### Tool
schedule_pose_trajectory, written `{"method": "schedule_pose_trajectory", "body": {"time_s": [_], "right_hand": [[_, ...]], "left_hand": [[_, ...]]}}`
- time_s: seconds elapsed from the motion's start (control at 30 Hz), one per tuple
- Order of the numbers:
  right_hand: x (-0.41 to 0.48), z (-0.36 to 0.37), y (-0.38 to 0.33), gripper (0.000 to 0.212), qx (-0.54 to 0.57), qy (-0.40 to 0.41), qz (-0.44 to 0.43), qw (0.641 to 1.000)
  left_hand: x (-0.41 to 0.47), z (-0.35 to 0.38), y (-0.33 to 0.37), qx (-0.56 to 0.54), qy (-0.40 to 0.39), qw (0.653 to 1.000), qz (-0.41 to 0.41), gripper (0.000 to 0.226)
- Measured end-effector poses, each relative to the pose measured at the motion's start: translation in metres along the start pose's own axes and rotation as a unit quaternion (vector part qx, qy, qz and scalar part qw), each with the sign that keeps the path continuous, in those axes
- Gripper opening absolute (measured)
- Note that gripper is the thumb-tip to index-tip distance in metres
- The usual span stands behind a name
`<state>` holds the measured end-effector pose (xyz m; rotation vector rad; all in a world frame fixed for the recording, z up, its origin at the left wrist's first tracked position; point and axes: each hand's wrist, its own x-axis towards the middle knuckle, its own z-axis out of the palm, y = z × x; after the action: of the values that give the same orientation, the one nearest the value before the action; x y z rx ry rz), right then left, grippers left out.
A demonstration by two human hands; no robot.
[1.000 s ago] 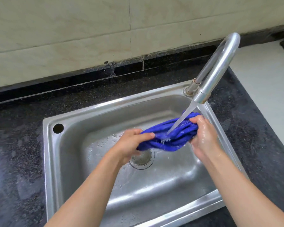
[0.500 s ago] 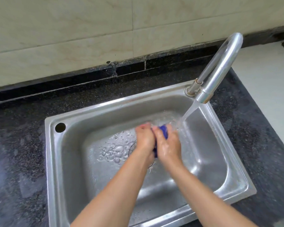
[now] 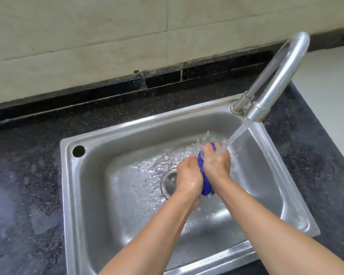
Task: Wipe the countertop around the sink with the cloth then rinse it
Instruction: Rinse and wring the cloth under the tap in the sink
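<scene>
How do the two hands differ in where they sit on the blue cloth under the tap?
The right hand sits higher, directly under the water stream; the left hand sits lower, beside the stream, over the drain. Water splashes off the right hand, not the left. Both squeeze the bunched blue cloth between them.

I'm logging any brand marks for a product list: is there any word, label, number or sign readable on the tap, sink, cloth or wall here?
None: no readable text on the curved steel tap, the stainless steel sink, the bunched blue cloth squeezed between both hands, or the beige wall tiles.
</scene>
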<state>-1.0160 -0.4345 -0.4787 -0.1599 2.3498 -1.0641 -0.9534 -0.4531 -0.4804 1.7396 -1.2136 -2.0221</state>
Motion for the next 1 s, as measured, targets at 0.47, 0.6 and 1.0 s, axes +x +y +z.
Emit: {"method": "schedule_pose_trajectory", "body": {"time_s": [0.47, 0.6, 1.0], "right_hand": [[0.044, -0.060, 0.022, 0.035, 0.042, 0.052, -0.068, 0.995], [0.027, -0.079, 0.000, 0.016, 0.174, -0.110, -0.081, 0.975], [-0.009, -0.084, -0.057, 0.014, 0.197, -0.373, -0.074, 0.904]], "left_hand": [[0.001, -0.038, 0.040, 0.022, -0.103, 0.988, 0.116, 0.018], [0.003, -0.050, 0.051, 0.067, -0.138, 0.975, 0.159, 0.041], [0.024, -0.057, 0.029, 0.127, -0.095, 0.983, 0.094, 0.039]]}}
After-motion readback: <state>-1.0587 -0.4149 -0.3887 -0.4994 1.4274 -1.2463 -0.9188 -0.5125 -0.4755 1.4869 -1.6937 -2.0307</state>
